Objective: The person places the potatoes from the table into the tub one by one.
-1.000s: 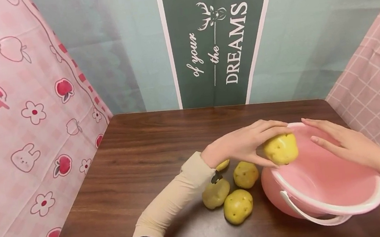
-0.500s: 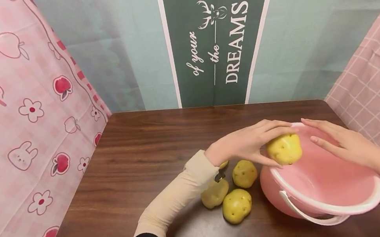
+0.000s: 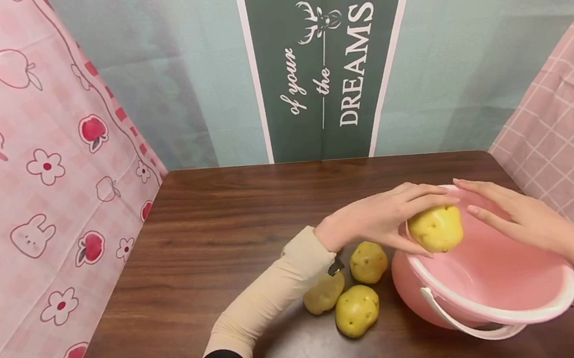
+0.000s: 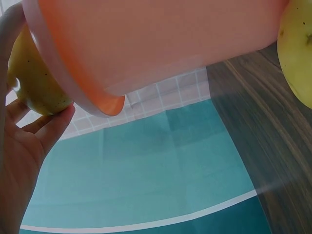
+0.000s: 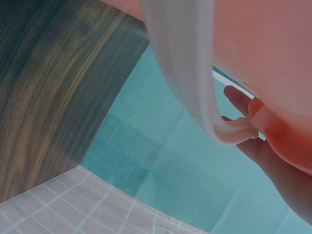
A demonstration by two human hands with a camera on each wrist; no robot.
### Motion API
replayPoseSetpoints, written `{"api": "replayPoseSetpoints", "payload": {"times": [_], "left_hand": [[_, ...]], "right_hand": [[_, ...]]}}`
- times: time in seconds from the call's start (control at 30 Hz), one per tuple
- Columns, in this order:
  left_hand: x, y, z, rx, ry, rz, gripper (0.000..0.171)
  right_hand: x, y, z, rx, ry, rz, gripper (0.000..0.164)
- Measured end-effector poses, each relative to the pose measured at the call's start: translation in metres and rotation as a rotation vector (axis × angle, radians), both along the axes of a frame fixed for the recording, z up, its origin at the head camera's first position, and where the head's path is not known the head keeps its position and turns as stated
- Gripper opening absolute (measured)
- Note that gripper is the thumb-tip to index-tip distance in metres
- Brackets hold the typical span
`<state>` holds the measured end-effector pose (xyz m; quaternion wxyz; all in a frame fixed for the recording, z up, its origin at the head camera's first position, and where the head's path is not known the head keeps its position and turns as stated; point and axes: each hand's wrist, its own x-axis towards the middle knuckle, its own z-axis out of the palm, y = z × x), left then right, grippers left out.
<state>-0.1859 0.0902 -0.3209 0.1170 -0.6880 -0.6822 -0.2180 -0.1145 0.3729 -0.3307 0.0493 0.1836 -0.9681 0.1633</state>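
Observation:
My left hand [image 3: 378,218] holds a yellow potato [image 3: 437,229] between thumb and fingers, above the left rim of a pink bucket [image 3: 414,292]. In the left wrist view the same potato [image 4: 39,80] shows just past the bucket's rim [image 4: 73,90]. My right hand [image 3: 531,220] lies along the bucket's far right side, fingers straight and pointing at the back of the rim. From the right wrist, its fingers [image 5: 239,100] appear behind the joint of the white handle [image 5: 183,73]. Inside the bucket, the visible part of the wall is bare pink.
Three more potatoes sit on the wooden table left of the bucket: a front one [image 3: 357,311], a back one [image 3: 369,262] and one [image 3: 325,294] partly behind the left wrist. The bucket's handle [image 3: 466,324] hangs down in front. Printed cloths [image 3: 212,92] enclose the table's back and sides.
My left hand has moved slightly right with the potato, further over the bucket's opening. A potato that peeked out behind the left wrist is now hidden. The right hand keeps its place.

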Motion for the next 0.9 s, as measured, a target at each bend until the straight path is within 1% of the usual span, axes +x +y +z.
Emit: {"api": "replayPoseSetpoints", "payload": {"times": [0.2,0.3,0.47,0.67,0.9], "left_hand": [[0.002,0.003,0.001,0.003,-0.006,-0.025,0.083],[0.002,0.002,0.003,0.0,0.0,-0.023,0.082],[0.002,0.0,0.005,0.019,0.0,0.0,0.079],[-0.002,-0.004,0.003,0.023,-0.025,0.014,0.077],[-0.004,-0.009,-0.001,0.033,-0.033,0.023,0.077]], "right_hand": [[0.0,-0.001,0.0,0.004,-0.002,-0.004,0.059],[0.0,-0.001,0.0,0.0,0.003,0.002,0.058],[0.0,-0.001,0.0,-0.016,0.0,0.009,0.058],[0.001,-0.001,-0.001,-0.014,0.008,0.013,0.058],[0.0,-0.001,0.0,-0.006,0.022,0.013,0.058]]}}
